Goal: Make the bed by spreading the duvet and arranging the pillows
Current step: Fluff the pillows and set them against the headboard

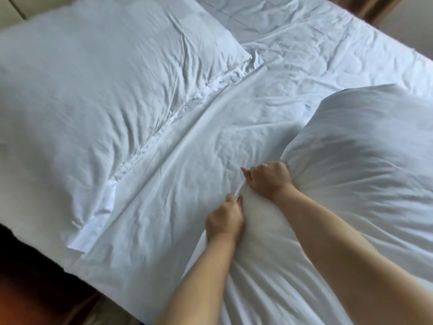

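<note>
A white duvet (351,184) lies bunched and puffed up over the right half of the bed. My left hand (225,221) grips its top edge with curled fingers. Just beyond it, my right hand (269,179) clutches a gathered fold of the same edge. A large white pillow (93,90) lies flat at the upper left, its open case end trailing toward the bed's near edge. A second pillow (257,17) shows partly at the top. The bare white sheet (175,172) spreads between pillow and duvet.
The bed's near edge (70,268) runs diagonally at the lower left, with dark floor (28,277) below it. A brown wooden piece (377,8) stands past the bed's far side at the top right.
</note>
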`<state>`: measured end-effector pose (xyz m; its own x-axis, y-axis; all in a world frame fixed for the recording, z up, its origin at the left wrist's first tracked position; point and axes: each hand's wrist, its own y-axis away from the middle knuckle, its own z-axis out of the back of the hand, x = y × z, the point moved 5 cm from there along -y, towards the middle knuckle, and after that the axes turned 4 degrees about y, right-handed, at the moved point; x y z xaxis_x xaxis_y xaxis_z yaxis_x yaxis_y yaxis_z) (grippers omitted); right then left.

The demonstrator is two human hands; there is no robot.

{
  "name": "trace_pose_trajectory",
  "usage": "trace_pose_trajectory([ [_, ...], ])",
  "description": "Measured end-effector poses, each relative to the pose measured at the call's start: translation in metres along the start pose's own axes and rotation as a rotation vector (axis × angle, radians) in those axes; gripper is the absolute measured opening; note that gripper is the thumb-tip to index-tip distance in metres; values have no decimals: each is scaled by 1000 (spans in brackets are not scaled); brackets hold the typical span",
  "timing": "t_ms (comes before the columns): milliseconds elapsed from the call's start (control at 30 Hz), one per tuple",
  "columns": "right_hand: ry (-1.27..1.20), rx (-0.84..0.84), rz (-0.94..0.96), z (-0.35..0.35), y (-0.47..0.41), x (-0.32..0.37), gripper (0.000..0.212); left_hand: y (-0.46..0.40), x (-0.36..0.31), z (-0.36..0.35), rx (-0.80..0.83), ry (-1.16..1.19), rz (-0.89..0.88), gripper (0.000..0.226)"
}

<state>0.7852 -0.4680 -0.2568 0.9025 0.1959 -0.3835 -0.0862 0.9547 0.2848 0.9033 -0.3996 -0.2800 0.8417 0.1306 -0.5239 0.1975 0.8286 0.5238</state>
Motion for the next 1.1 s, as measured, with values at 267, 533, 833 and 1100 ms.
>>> trace_pose_trajectory([
  [267, -53, -88, -59, 64, -55, 39, 43, -22, 40, 83, -16, -40, 13, 45],
  [533, -114, -151, 124, 151, -142, 94, 52, -71, 87, 192, -110, -133, 25, 46],
  [833, -152, -261, 140, 221, -218, 139, 53, -94, 121, 293, -248, -242, 71, 44],
  [1100, -343, -271, 131, 176, -240, 152, 39, -127, 146, 267, -277, -309, 106, 46],
])
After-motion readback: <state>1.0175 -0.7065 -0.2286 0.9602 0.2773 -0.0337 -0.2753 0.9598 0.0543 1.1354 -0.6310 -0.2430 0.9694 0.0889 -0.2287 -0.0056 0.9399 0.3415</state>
